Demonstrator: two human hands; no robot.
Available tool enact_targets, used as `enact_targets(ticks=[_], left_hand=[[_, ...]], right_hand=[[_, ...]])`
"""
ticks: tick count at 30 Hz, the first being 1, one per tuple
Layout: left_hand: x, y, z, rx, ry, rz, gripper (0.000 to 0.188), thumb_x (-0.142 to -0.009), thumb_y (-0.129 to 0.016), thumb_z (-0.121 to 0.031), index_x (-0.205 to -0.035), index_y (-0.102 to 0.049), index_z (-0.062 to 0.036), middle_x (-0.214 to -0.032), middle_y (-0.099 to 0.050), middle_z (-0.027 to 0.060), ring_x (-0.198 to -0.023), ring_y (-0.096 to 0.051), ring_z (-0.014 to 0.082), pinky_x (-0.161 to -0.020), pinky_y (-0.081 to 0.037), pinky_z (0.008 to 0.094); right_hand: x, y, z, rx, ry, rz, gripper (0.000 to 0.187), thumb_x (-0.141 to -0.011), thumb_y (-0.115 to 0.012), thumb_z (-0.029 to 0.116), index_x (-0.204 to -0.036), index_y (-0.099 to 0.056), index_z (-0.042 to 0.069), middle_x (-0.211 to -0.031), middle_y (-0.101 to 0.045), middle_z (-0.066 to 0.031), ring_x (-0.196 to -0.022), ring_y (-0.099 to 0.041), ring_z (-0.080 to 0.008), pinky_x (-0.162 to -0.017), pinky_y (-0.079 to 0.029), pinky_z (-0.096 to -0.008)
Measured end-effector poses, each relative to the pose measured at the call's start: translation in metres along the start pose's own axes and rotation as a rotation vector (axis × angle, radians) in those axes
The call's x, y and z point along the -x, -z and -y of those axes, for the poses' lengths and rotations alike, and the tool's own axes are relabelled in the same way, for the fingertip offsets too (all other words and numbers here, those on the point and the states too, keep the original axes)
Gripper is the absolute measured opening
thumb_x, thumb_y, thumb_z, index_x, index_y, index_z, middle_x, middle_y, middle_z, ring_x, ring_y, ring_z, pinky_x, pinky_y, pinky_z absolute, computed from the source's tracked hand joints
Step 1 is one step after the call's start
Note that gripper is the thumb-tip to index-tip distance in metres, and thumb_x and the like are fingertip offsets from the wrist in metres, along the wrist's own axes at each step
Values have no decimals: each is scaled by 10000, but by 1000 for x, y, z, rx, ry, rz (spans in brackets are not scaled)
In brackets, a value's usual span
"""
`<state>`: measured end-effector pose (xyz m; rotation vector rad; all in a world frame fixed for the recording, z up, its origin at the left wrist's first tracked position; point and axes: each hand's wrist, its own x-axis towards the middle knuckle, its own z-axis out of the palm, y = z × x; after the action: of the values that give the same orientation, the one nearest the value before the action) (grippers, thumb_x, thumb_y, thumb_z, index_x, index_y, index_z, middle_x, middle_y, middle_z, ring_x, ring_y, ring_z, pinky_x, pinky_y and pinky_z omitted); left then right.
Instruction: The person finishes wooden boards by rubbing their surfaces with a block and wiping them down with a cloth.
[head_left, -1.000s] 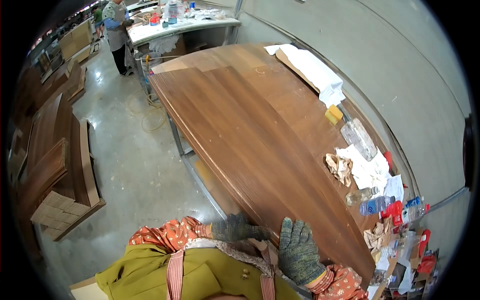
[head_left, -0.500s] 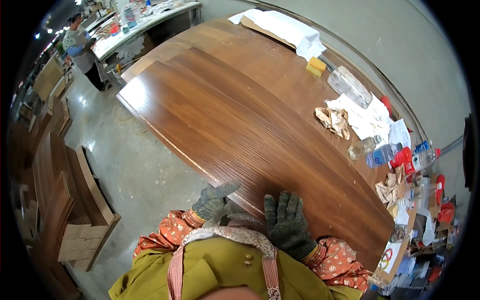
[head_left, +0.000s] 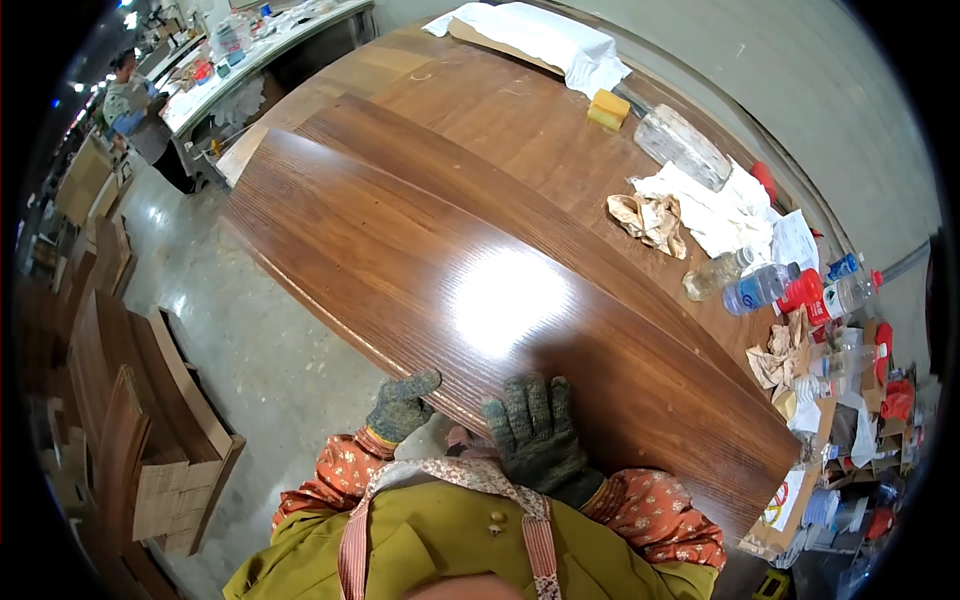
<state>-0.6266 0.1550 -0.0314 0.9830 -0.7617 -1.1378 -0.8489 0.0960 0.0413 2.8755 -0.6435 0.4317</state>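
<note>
A long brown wood-grain panel (head_left: 400, 230) lies across the work table, its near long edge toward me. My left hand (head_left: 400, 408), in a dark grey knit glove, is closed on that near edge, with one digit over the top and the rest partly hidden below. My right hand (head_left: 540, 440), gloved alike, rests on the panel's near part with its fingers stretched and somewhat apart. A bright light reflection sits mid-panel, just beyond my hands. Behind the panel, a second brown board (head_left: 420, 150) shows as a strip along its far side.
On the table's far right are a yellow sponge (head_left: 608, 110), a clear block-like container (head_left: 683, 147), crumpled brown paper (head_left: 648, 222), white cloth (head_left: 715, 205) and bottles (head_left: 757, 289). Curved boards (head_left: 150, 400) stand on the floor at left. A person (head_left: 145, 120) stands by a white table.
The panel has tilted or turned a little, and its light reflection has gone from the far left end to the middle. Both hands have shifted slightly left in view, still on the panel.
</note>
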Motion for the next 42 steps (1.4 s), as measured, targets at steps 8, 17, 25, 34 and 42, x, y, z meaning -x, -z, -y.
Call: enact_targets(ticks=[8, 17, 25, 34, 42], left_hand=[[-1, -14, -31, 368, 327, -211, 191, -831, -665, -30, -1016, -654, 15, -1034, -667, 100, -952, -643, 209, -801, -545, 359], [-6, -15, -10, 409, 300, -263, 298, -834, -638, -38, -1117, -604, 47, -1054, -649, 160, -993, -626, 260, -888, -507, 374], [-9, -11, 10, 669, 381, -288, 314, -824, -611, -11, -1132, -581, 44, -1076, -639, 184, -967, -630, 313, -870, -517, 446], [27, 36, 106, 851, 459, -236, 293, -835, -591, -38, -1113, -587, 51, -1035, -643, 224, -945, -633, 337, -817, -526, 464], [57, 41, 107, 1044, 402, -96, 191, -830, -621, -59, -988, -626, 50, -950, -655, 222, -798, -647, 328, -679, -555, 454]], right_hand=[[-25, 38, -126, -204, -462, -82, 559, -848, -633, 329, -1305, -489, 42, -1276, -509, -221, -1184, -471, -375, -1007, -359, -474], [-46, 38, -153, -340, -533, 64, 411, -867, -603, 357, -1068, -643, 1, -980, -654, -215, -900, -617, -365, -820, -468, -434], [-54, 55, -151, -369, -514, 123, 379, -866, -603, 353, -1075, -651, 40, -925, -663, -213, -857, -630, -366, -774, -484, -435], [-68, 82, -130, -240, -265, 94, 382, -858, -621, 367, -1048, -668, 39, -826, -668, -182, -725, -634, -328, -681, -492, -411], [-80, 88, -120, -123, -81, 164, 378, -872, -602, 345, -1095, -626, 42, -690, -604, -153, -646, -595, -321, -606, -466, -427]])
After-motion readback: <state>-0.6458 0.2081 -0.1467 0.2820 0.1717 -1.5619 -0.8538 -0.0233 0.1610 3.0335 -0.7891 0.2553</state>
